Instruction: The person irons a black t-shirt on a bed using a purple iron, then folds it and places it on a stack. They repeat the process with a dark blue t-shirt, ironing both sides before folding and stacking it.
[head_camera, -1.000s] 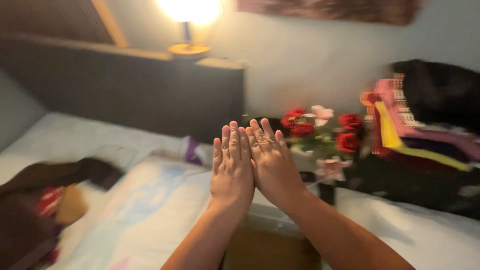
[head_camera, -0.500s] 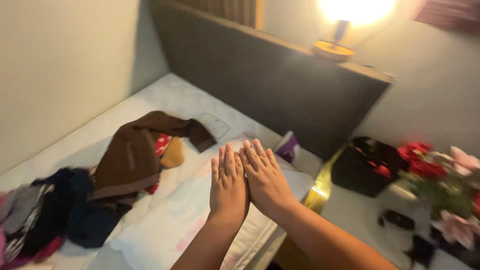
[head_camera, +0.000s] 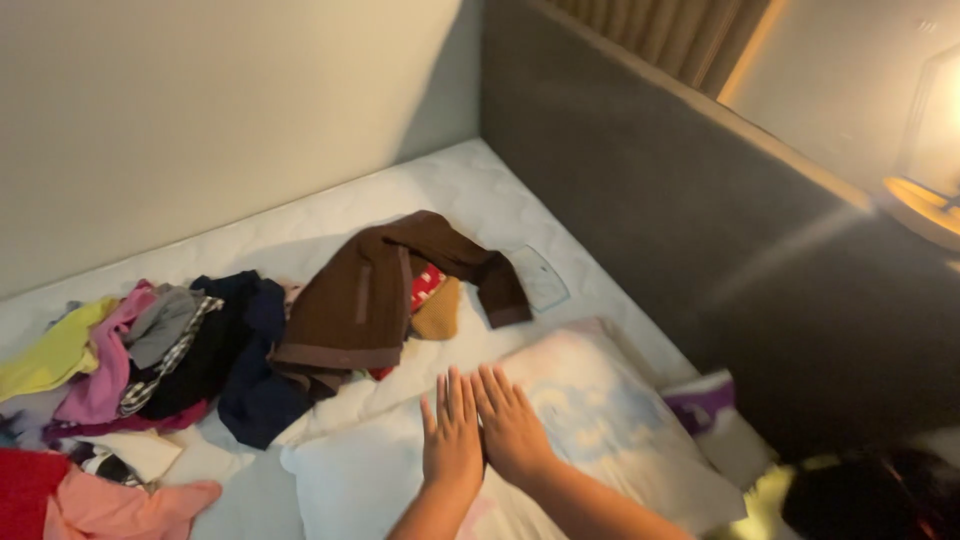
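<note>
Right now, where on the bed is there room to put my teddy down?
The bare white mattress in the corner is free, between the wall, the grey headboard and the brown garment. It is crowded on the left, where the pile of clothes lies. Both hands, left hand and right hand, hover flat over the pillow.

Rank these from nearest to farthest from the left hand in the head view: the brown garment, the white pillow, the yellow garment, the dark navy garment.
From the left hand:
1. White pillow, directly under and around the hand.
2. Brown garment and dark navy garment: too close to call; brown lies above the hand, navy to its left.
3. Yellow garment, far left on the mattress.
</note>
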